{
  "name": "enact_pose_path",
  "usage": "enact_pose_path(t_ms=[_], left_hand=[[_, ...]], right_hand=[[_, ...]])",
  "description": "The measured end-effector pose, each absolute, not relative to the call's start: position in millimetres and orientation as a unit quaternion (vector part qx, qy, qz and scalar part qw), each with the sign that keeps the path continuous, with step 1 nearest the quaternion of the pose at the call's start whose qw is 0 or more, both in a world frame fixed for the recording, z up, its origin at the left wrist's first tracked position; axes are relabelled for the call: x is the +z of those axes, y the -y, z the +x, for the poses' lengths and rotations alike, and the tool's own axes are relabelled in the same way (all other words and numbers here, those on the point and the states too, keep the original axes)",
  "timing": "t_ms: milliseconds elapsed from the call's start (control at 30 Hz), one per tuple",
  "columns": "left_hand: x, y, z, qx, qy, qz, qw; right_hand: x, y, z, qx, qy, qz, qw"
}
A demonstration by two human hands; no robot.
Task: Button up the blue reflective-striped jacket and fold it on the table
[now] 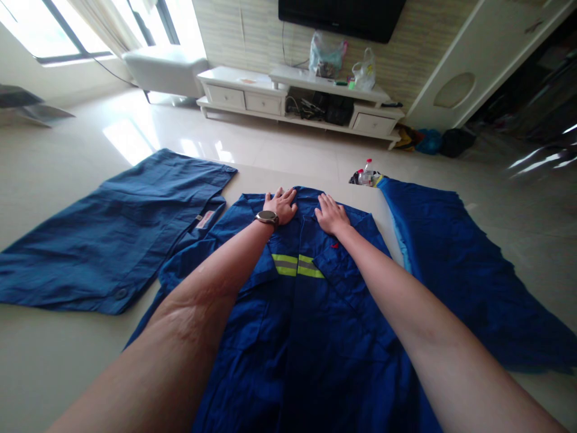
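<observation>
A blue work jacket [311, 337] with a yellow reflective stripe [297, 266] lies flat on a pale surface in front of me. My left hand [282, 205], a watch on its wrist, presses flat on the jacket's far end, left of the front opening. My right hand [331, 213] lies flat beside it, right of the opening. Both hands have their fingers spread and grip nothing.
Darker blue trousers [117, 234] lie spread at the left, another blue garment [455, 264] at the right. A small plastic bottle [367, 171] stands on the floor beyond. A white TV cabinet [297, 99] with bags on it lines the far wall.
</observation>
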State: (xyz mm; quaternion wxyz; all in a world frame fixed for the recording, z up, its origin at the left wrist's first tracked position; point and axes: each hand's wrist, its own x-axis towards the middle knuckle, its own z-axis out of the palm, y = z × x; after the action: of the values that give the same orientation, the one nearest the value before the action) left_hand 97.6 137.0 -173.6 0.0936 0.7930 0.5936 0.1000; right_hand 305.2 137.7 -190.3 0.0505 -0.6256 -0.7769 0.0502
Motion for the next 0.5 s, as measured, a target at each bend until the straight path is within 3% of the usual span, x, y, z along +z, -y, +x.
enact_pose_path(t_ms=[100, 233, 333, 500], left_hand=[[-158, -134, 113, 0.107, -0.590, 0.799, 0.042], [-128, -91, 127, 0.181, -0.596, 0.781, 0.033], [-110, -28, 112, 0.186, -0.613, 0.764, 0.074], [-101, 105, 15, 0.180, -0.704, 0.678, 0.111]], right_hand=[[-168, -140, 288, 0.001, 0.778, -0.625, 0.057], [-126, -90, 283, -0.030, 0.790, -0.590, 0.164], [-107, -2, 326, 0.004, 0.805, -0.566, 0.176], [-117, 183, 440, 0.054, 0.708, -0.683, 0.171]])
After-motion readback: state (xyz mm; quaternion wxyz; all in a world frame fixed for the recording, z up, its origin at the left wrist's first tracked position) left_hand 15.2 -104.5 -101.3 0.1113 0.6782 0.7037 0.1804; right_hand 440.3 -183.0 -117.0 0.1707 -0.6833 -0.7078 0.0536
